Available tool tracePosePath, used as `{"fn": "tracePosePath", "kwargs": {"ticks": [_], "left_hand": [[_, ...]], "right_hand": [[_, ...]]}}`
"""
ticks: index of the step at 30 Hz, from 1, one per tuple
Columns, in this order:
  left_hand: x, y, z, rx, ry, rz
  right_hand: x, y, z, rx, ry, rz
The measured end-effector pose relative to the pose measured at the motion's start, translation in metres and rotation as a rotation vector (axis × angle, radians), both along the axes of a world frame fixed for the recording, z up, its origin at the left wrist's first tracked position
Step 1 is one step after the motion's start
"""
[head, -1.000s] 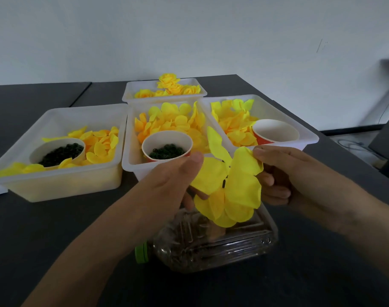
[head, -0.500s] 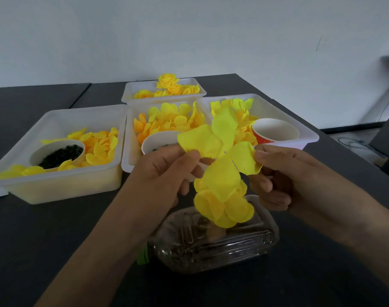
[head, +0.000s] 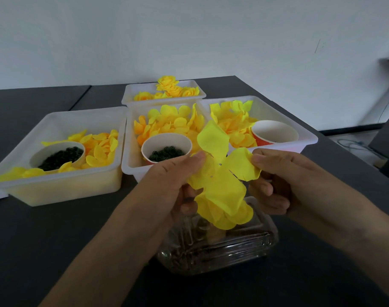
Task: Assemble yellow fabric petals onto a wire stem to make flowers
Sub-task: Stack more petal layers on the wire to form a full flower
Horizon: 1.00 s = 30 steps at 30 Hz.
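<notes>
A cluster of yellow fabric petals [head: 220, 182] hangs between my two hands above a clear plastic box [head: 218, 247]. My left hand [head: 173, 180] pinches the cluster's left side with thumb and fingers. My right hand [head: 277, 173] pinches the right petal at its edge. One petal sticks up toward the trays. The wire stem is hidden behind the petals. Finished yellow flowers [head: 169, 89] fill the small far tray.
Three white trays of loose petals stand behind: left tray [head: 62, 189], middle tray [head: 128, 151], right tray [head: 304, 134]. Paper cups with small dark green rings sit in the left [head: 58, 154] and middle [head: 167, 148]; an orange cup [head: 275, 131] sits in the right. The table's edge runs along the right.
The petal cluster has turned between my fingers: the upper petals shifted right and one now points up. Both hands kept their pinch and stayed roughly in place.
</notes>
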<state>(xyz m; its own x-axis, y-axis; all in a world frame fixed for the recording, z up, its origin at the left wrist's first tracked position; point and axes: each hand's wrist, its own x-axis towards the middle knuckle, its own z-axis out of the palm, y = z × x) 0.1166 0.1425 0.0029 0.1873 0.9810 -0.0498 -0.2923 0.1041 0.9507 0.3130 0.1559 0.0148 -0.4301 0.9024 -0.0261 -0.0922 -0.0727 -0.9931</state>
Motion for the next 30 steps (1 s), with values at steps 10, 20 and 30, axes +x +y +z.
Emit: {"fn": "tracePosePath", "kwargs": {"ticks": [10,20,30], "left_hand": [[-0.003,0.002,0.006,-0.056,-0.015,-0.081],[-0.011,0.015,0.006,0.017,0.224,0.164],[-0.013,0.025,-0.009,0.274,0.531,0.248]], "right_hand": [[0.001,0.007,0.006,0.060,-0.037,-0.029],[-0.001,0.017,0.001,-0.009,0.001,-0.107],[0.009,0.015,-0.014,-0.015,-0.119,-0.110]]}}
